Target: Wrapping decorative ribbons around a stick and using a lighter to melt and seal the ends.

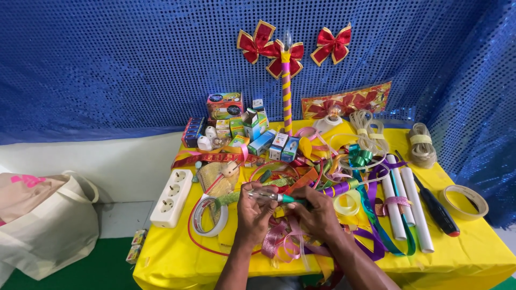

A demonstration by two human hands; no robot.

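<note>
Hands: left hand [255,210], right hand [317,215], grips closed on slim green-handled screwdriver [279,197]; glossy ribbons [285,241] beneath.

Glossy satin ribbons [376,215], sequinned cloth backdrop [134,59]

A table [473,241] is set before a sequined backdrop [107,59], with a power strip [172,197] laid at its left edge and a tape roll [465,202] at its right, a screwdriver [436,207] placed just left of that roll. Small boxes [236,129] are stacked at the back left, behind a tangle of ribbons [333,177] at the centre, where a small tool [274,197] is held between the left hand [255,212] and the right hand [317,215]. A cloth bag [45,225] is seen on the floor, left of the table.
</note>
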